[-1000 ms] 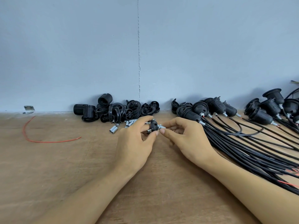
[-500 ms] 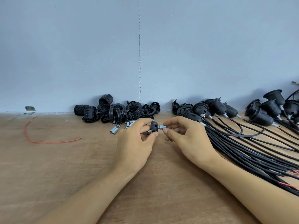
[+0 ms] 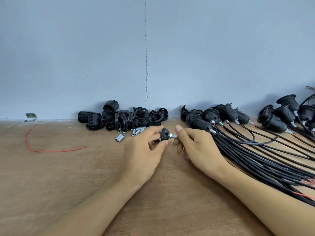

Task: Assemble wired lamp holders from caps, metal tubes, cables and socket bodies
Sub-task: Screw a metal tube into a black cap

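cap (image 3: 165, 133): matt black plastic | tube (image 3: 173, 136): shiny threaded metal | table (image 3: 68, 176): rough wood

A single wide-angle view sits at the person's head, facing forward and slightly down, close over the wooden surface (image 3: 51, 184). The wall (image 3: 68, 48) fills the frame's upper half; the left forearm (image 3: 95, 210) and right forearm (image 3: 265, 201) enter from the bottom edge.
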Demonstrator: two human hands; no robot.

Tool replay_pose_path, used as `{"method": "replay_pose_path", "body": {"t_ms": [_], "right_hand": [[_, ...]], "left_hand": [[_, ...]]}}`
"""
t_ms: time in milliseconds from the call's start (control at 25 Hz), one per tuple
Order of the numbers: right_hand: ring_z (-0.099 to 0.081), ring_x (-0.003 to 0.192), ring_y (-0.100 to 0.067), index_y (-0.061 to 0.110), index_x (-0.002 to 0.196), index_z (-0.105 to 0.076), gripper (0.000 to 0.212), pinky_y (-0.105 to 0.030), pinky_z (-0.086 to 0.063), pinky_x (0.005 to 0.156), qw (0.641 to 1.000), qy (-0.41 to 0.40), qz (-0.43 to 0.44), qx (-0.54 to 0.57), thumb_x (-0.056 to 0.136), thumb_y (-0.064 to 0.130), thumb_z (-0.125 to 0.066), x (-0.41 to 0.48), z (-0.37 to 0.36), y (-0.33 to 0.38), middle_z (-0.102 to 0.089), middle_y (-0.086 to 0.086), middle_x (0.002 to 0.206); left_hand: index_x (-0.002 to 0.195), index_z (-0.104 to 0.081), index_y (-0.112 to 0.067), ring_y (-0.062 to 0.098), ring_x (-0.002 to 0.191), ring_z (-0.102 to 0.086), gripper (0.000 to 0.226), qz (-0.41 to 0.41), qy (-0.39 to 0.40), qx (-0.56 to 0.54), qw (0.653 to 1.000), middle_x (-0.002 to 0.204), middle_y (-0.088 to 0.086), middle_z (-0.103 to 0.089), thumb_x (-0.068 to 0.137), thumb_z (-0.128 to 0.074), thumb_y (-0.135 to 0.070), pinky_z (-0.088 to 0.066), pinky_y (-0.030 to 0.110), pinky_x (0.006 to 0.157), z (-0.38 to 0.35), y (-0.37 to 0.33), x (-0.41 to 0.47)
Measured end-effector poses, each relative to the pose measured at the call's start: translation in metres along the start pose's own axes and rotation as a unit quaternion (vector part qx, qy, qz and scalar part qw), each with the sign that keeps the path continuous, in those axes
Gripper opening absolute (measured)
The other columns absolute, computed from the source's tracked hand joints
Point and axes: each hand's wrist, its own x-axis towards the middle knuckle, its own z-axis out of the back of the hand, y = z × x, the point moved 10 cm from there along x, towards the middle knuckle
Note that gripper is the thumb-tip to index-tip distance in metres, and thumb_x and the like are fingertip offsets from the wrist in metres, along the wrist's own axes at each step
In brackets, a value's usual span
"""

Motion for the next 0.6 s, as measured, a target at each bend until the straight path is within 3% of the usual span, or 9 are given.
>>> {"method": "replay_pose_path", "body": {"t_ms": [80,200,280,400,520,600], "right_hand": [[-0.053,0.051,-0.002,0.02,0.076,-0.065,0.041,-0.024,-0.043,0.06,1.0,-0.008,0.0,0.012,0.101,0.048,-0.049,0.0003,0.0023,0.0001,-0.067,0.007,0.064],[-0.053,0.054,-0.007,0.028,0.092,-0.063,0.005,-0.022,-0.042,0.057,0.999,0.014,0.011,0.05,0.095,0.03,-0.064,-0.0014,-0.0027,0.0026,-0.068,0.005,0.076],[-0.052,0.053,-0.004,0.026,0.088,-0.064,0.01,-0.018,-0.04,0.056,0.999,0.014,0.019,0.032,0.097,0.029,-0.062,-0.0014,-0.0036,0.0029,-0.069,0.004,0.074],[-0.052,0.051,0.0,0.023,0.08,-0.064,0.035,-0.02,-0.04,0.059,1.0,0.01,0.01,0.009,0.102,0.045,-0.048,0.0002,-0.0016,0.0018,-0.071,0.003,0.071],[-0.052,0.053,-0.003,0.029,0.093,-0.062,0.007,-0.023,-0.043,0.06,0.998,0.032,0.003,0.049,0.097,0.035,-0.061,0.0,-0.0051,-0.0012,-0.07,0.004,0.078],[-0.052,0.055,-0.004,0.028,0.089,-0.064,0.009,-0.017,-0.041,0.057,0.999,0.037,0.015,0.02,0.098,0.031,-0.061,-0.0001,-0.0069,-0.0001,-0.07,0.003,0.074]], "left_hand": [[0.114,-0.075,-0.029,-0.015,0.069,-0.063,0.037,-0.008,0.0,0.0,1.0,0.075,-0.051,-0.057,0.081,-0.084,-0.014,-0.041,0.001,0.065,0.0001,-0.0037,-0.0001],[0.111,-0.075,-0.029,-0.013,0.064,-0.062,0.036,-0.014,0.0,-0.002,1.0,0.077,-0.058,-0.053,0.081,-0.085,-0.013,-0.041,0.0,0.063,0.0005,-0.0069,0.0007],[0.112,-0.075,-0.029,-0.011,0.062,-0.062,0.036,-0.008,0.001,-0.004,1.0,0.076,-0.055,-0.055,0.081,-0.084,-0.013,-0.042,0.001,0.063,0.0007,-0.0046,0.0009],[0.115,-0.075,-0.029,-0.01,0.067,-0.064,0.037,-0.003,0.004,-0.003,1.0,0.074,-0.054,-0.055,0.082,-0.084,-0.016,-0.042,0.001,0.065,0.0003,-0.0029,0.0006],[0.115,-0.075,-0.029,-0.011,0.07,-0.065,0.038,-0.005,0.0,-0.001,1.0,0.074,-0.059,-0.05,0.081,-0.085,-0.015,-0.042,0.0,0.066,0.0012,-0.0041,0.0009],[0.114,-0.075,-0.029,-0.009,0.066,-0.065,0.037,-0.002,-0.004,0.0,1.0,0.073,-0.055,-0.053,0.081,-0.085,-0.014,-0.042,0.0,0.066,0.0018,-0.003,0.0009]]}}
